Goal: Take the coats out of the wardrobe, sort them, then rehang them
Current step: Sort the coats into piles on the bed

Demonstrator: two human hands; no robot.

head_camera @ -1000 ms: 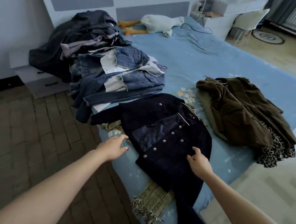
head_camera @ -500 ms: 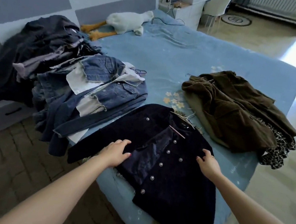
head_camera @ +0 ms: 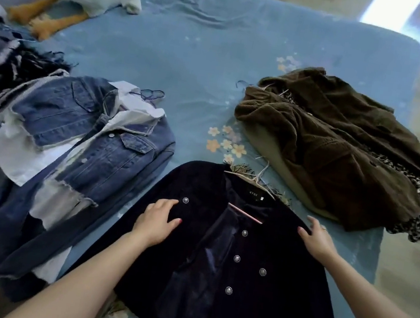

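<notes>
Blue bed (head_camera: 197,56) carries denim jackets (head_camera: 91,141) at its left edge. At the near edge lies a dark velvet coat (head_camera: 254,274); left hand (head_camera: 157,220) and right hand (head_camera: 318,239) rest flat on its shoulders, fingers released. Brown coats (head_camera: 341,151) lie at the right edge.

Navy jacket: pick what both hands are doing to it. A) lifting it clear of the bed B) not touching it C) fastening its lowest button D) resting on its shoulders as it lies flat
D: the left hand and right hand lie on the shoulders of the navy jacket, spread flat on the bed.
</notes>
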